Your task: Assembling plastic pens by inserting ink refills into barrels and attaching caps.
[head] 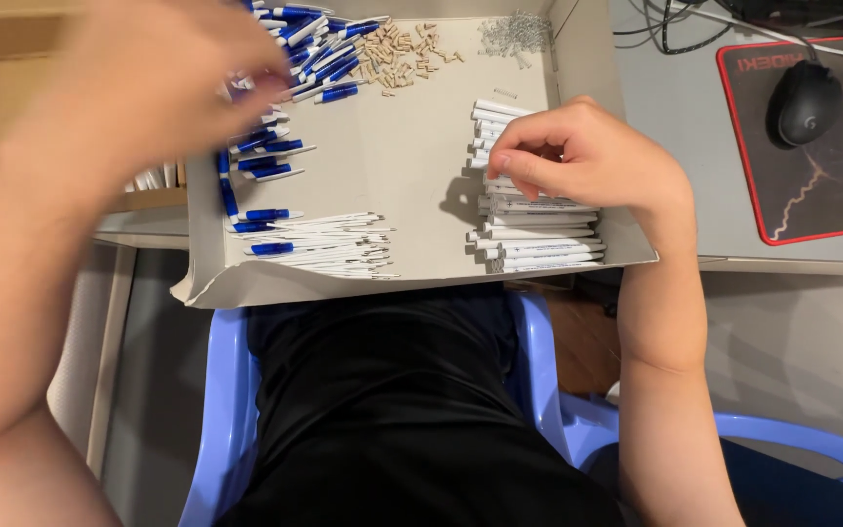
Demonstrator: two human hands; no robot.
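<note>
cardboard tray (pixel 421 166): right hand (pixel 587 161) on white barrels (pixel 539 229), left hand (pixel 139 88) blurred.

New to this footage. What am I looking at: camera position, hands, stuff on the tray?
One camera, worn on a person's head, looks down at their lap and two bare hands; no machine. A shallow cardboard tray juts off a desk toward a seated person. In it: blue-and-white pen parts, thin white refills, small tan pieces, tiny springs and a stack of white barrels. The right hand pinches at that stack. The left hand is blurred over the blue parts; its grip is unclear. A mouse sits right.
</note>
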